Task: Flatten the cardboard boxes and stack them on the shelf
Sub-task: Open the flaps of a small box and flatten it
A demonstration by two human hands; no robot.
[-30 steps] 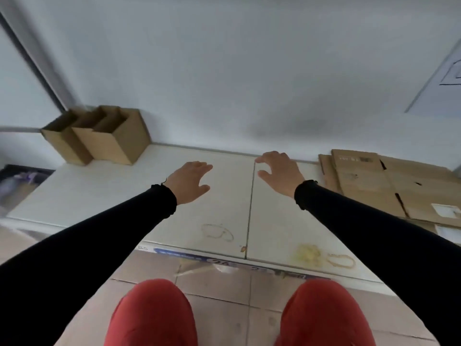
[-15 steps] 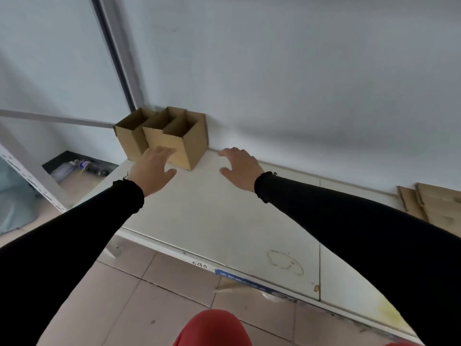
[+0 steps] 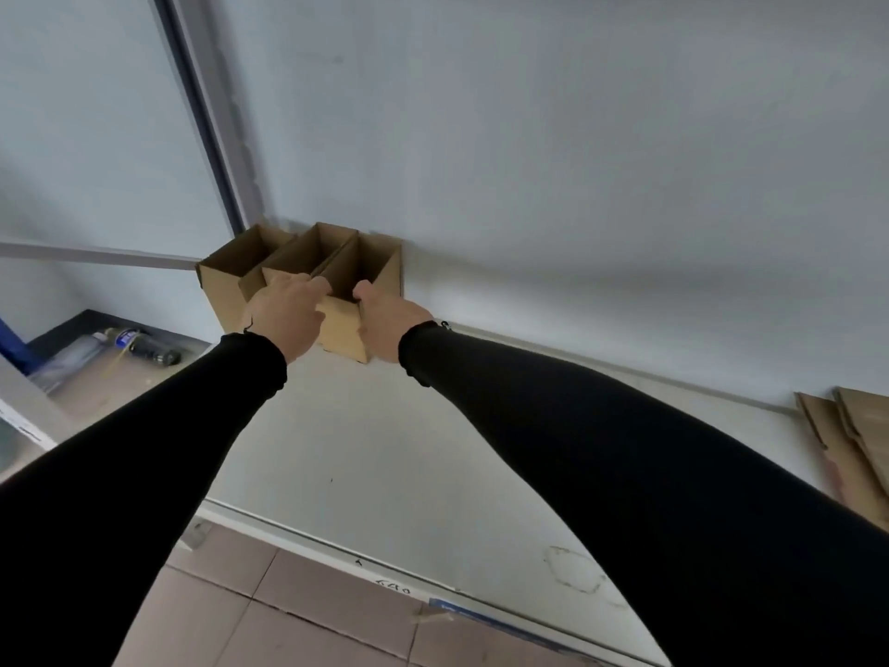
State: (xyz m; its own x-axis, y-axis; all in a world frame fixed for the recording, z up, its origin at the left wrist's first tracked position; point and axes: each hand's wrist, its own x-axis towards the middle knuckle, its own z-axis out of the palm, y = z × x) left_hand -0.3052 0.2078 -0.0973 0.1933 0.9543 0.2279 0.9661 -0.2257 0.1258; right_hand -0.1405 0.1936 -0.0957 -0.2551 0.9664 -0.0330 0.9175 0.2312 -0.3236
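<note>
Nearest the camera, a tiled floor [image 3: 298, 613] runs below the front edge of a white shelf [image 3: 385, 454]. Two arms in black sleeves extend forward over the shelf surface.

At the far right edge of the shelf, a stack of flattened cardboard [image 3: 851, 435] lies flat, partly cut off by the frame.

Farther back, the left hand [image 3: 284, 312] rests on the near rim of the right cardboard box [image 3: 344, 324], fingers curled over the edge and gripping it. The right hand [image 3: 389, 320] grips the same box at its near right corner, fingers hooked over the rim.

This open-topped box stands upright against the wall [image 3: 553, 161]. A second open box, the left cardboard box [image 3: 226, 276], stands touching it on its left.
</note>
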